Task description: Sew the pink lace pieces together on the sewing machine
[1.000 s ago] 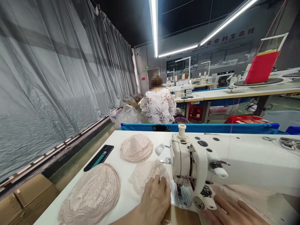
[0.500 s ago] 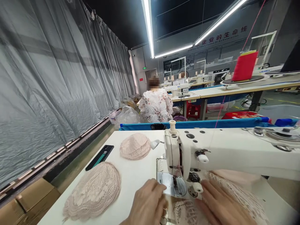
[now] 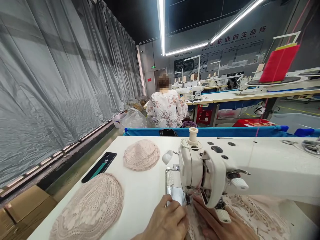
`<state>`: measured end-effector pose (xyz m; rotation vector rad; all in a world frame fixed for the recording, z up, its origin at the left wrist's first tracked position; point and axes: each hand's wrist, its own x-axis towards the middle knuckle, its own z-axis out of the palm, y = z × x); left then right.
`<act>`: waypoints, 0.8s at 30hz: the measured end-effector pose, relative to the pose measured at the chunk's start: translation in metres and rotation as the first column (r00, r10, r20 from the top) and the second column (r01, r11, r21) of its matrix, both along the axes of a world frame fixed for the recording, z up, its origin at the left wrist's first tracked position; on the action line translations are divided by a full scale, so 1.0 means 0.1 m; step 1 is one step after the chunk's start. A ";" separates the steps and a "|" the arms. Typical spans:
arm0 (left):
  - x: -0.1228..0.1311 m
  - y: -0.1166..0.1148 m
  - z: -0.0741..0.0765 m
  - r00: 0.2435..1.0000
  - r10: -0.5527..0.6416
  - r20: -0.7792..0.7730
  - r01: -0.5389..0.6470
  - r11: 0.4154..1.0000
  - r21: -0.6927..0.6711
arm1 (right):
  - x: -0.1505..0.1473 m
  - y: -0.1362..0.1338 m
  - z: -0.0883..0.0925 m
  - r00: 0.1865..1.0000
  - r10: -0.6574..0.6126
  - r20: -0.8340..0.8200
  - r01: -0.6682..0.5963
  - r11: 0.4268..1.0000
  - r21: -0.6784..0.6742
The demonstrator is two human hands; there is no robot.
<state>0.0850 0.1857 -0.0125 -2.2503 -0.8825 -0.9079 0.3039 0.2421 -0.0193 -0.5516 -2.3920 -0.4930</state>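
My left hand (image 3: 170, 218) is at the left of the sewing machine's needle area, its fingers curled closed on the edge of a beige lace piece (image 3: 192, 220). My right hand (image 3: 216, 221) lies partly behind the machine head (image 3: 192, 166), its fingertips close to the needle and closed on the same lace. More of the beige lace (image 3: 257, 216) spreads under the machine arm, right of my right hand. The metal needle plate (image 3: 175, 191) shows just beyond my left fingers. The needle tip is hidden.
Left on the white table (image 3: 140, 200) are a large pile of lace pieces (image 3: 90, 206), a smaller pile (image 3: 141, 155) and a dark phone (image 3: 100, 166). A red thread cone (image 3: 280, 63) stands at the right. A person (image 3: 167, 106) sits ahead beyond the blue cloth edge (image 3: 212, 131).
Both hands have drawn closer together at the needle, the right one moving left and inward with the lace. The view has shifted, so the machine head appears further right.
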 end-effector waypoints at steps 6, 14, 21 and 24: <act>-0.01 0.01 0.01 1.000 0.011 -0.017 -0.011 0.999 -0.048 | -0.02 0.07 -0.06 0.999 -0.002 0.053 0.005 0.999 -0.053; -0.08 -0.06 -0.07 0.988 0.048 -0.149 -0.076 0.978 -0.192 | 0.07 0.04 -0.18 0.992 0.008 0.126 -0.013 0.999 0.034; -0.08 -0.02 -0.04 0.991 0.062 -0.121 -0.086 0.975 -0.204 | 0.02 0.03 0.13 0.999 0.040 -0.012 -0.040 0.999 -0.012; -0.07 -0.05 0.01 0.990 0.075 -0.116 -0.097 0.976 -0.195 | 0.00 -0.02 0.13 0.996 0.084 -0.019 -0.085 0.994 -0.071</act>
